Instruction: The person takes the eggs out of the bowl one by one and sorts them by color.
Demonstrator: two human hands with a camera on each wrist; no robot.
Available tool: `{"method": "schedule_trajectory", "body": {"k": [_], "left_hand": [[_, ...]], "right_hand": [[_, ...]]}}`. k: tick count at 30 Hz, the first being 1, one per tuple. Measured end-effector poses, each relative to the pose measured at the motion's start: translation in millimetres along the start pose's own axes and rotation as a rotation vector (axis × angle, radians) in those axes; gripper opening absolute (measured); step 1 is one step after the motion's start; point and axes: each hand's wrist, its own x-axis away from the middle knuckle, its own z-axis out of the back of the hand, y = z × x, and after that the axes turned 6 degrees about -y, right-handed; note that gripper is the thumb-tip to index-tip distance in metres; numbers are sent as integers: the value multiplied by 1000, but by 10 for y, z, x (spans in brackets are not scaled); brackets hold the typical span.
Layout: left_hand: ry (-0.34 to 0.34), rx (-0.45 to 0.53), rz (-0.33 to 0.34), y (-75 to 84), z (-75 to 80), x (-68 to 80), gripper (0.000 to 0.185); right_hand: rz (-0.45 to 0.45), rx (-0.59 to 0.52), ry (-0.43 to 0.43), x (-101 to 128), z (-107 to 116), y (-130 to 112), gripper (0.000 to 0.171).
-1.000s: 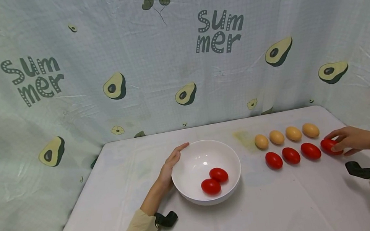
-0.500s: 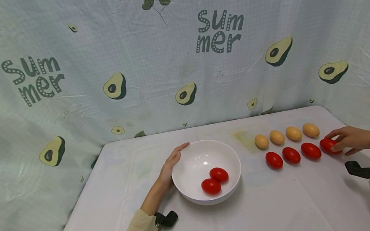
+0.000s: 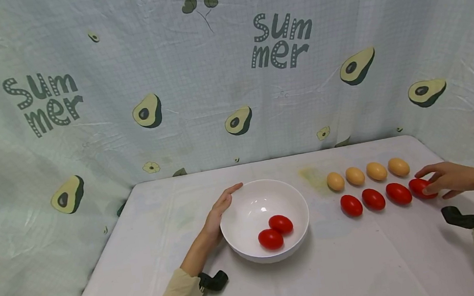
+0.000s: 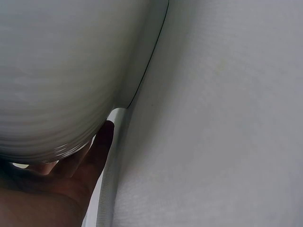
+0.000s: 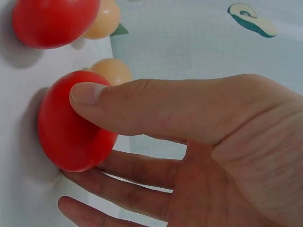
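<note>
While right hand (image 3: 447,178) pinches half-hidden red egg (image 3: 419,187), left hand (image 3: 218,214) flat against white bowl (image 3: 248,243), fingertips hidden.

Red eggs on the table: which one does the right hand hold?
The rightmost red egg of the row; the right hand pinches it, while the other three lie untouched.

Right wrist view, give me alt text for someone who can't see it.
A right hand pinches a red egg lying on a white table, thumb on top and fingers beneath. Beyond it lie another red egg and two tan eggs, with an avocado-print cloth behind.
</note>
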Motion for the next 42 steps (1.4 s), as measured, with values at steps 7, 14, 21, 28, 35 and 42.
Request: {"method": "schedule_trajectory", "body": {"k": [7, 14, 21, 28, 35, 42], "left_hand": [[-5, -5, 3, 11, -1, 9, 51], [-14, 4, 2, 10, 0, 18, 51], [-6, 4, 2, 0, 3, 12, 50], [-7, 14, 2, 4, 0, 13, 50], [-5, 16, 1, 10, -5, 18, 50], [-3, 18, 7, 14, -7, 18, 50]], "right_hand": [[-5, -4, -9, 8, -1, -21, 66], [-5, -1, -20, 14, 0, -44, 65], [5, 37, -13, 53, 18, -92, 66], [29, 125, 54, 117, 13, -213, 68], [118, 237, 231, 138, -49, -455, 57], [192, 295, 360, 134, -141, -733, 44]]}}
